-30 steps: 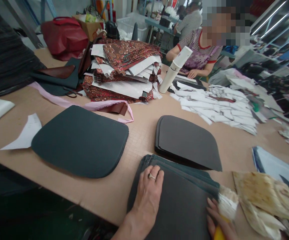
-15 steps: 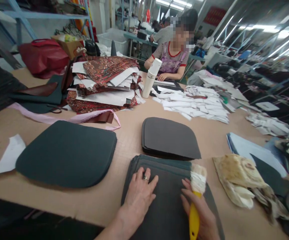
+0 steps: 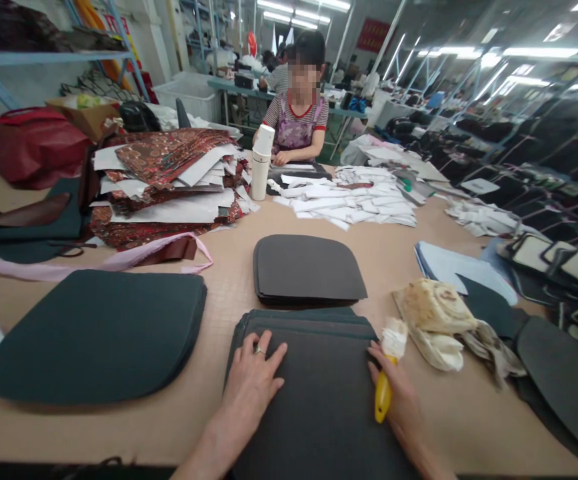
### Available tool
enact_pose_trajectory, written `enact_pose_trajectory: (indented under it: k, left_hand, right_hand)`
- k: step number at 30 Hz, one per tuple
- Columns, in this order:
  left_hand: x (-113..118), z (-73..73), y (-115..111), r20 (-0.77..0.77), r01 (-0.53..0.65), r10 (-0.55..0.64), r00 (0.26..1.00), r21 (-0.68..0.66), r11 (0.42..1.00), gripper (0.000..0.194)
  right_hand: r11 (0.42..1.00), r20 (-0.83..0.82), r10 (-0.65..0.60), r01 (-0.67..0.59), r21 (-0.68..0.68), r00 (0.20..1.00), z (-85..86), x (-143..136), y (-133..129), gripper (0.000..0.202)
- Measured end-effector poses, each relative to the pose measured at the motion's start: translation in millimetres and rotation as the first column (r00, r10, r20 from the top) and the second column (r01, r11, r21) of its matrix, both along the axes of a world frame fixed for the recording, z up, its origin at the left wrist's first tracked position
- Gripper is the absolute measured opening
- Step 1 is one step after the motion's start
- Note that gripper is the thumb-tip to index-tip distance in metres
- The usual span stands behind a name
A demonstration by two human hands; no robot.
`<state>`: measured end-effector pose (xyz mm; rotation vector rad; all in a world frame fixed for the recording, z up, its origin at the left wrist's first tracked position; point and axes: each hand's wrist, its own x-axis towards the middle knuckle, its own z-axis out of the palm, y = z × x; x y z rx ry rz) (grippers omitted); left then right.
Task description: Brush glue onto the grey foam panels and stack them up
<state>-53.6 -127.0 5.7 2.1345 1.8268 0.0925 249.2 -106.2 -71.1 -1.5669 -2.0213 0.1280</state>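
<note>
The near stack (image 3: 319, 400) of dark, flat panels lies on the table (image 3: 383, 247), directly in front of the person wearing the camera. Its layers fan out slightly along the far edge. The left hand (image 3: 251, 377) lies palm down on the near stack's upper left part, its fingers spread apart, a ring on one of them. The right hand (image 3: 401, 390) is at the near stack's right edge, holding a yellow-handled brush (image 3: 383, 393) against its fingers, with the pale bristles pointing away from the person. The right fingers are slightly bent and partly apart; how firmly they grip the handle, I cannot tell.

Just beyond the near stack sits a smaller stack of grey panels (image 3: 309, 270) with rounded corners. To the near stack's left is a dark green stack (image 3: 93, 337) with a curved outline. To its right are a stained, crumpled cloth (image 3: 433, 307) and, farther right, dark rounded pieces (image 3: 563, 373). Well beyond the near stack, toward the left, are a pile of patterned red-brown sheets (image 3: 169, 173) and an upright white cylinder (image 3: 260, 170). White strips (image 3: 359, 197) lie beyond it, slightly to the right. Past these, a person in a purple apron (image 3: 296, 130) is at the far side.
</note>
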Motion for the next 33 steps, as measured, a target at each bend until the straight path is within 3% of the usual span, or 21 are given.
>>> enact_pose_trajectory:
  k: [3, 6, 10, 13, 18, 20, 23, 26, 29, 33]
  left_hand:
    - [6, 5.1, 1, -0.006, -0.014, 0.014, 1.0, -0.005, 1.0, 0.048]
    - [26, 1.9, 3, -0.018, -0.023, 0.024, 1.0, 0.07, 0.997, 0.037]
    - [52, -18.9, 3, 0.017, 0.048, -0.052, 0.999, 0.185, 0.981, 0.057]
    - [49, -34.2, -4, -0.014, 0.016, -0.014, 1.0, 0.229, 0.973, 0.063]
    - [22, -46.9, -26, -0.088, -0.102, 0.134, 0.987, 0.303, 0.948, 0.065]
    - [11, -51.1, -33, -0.082, -0.212, 0.251, 0.965, 0.322, 0.922, 0.062]
    - [-14, -52.8, -43, -0.052, -0.464, 0.513, 0.857, 0.358, 0.81, 0.054]
    - [-49, -44.7, -53, 0.018, -0.627, 0.677, 0.736, 0.396, 0.671, 0.047]
    - [-83, -33.1, -61, 0.08, -0.711, 0.734, 0.674, 0.341, 0.615, 0.044]
    - [-115, -26.9, -68, 0.154, -0.695, 0.685, 0.712, 0.294, 0.656, 0.031]
  right_hand:
    - [0.999, -0.014, -0.047, 0.047, 0.009, 0.999, -3.4, 11, 0, 0.037]
    - [0.999, -0.035, 0.009, -0.008, 0.038, 0.999, -11.8, 4, -1, 0.033]
    - [0.991, -0.034, 0.031, -0.026, 0.131, 0.999, -31.8, 5, 2, 0.032]
    - [0.991, -0.036, 0.043, -0.038, 0.127, 0.998, -46.2, 15, 6, 0.034]
    - [0.977, -0.036, 0.116, -0.107, 0.187, 0.993, -58.8, 25, 13, 0.034]
    - [0.972, -0.031, 0.133, -0.124, 0.202, 0.991, -58.9, 24, 14, 0.034]
    - [0.968, -0.027, 0.154, -0.146, 0.204, 0.988, -53.4, 19, 15, 0.036]
    - [0.977, -0.04, 0.164, -0.157, 0.141, 0.986, -43.7, 9, 16, 0.04]
    - [0.978, -0.135, 0.18, -0.163, 0.127, 0.974, -35.8, -3, 18, 0.04]
    - [0.976, -0.273, 0.179, -0.135, 0.172, 0.945, -27.6, -14, 19, 0.036]
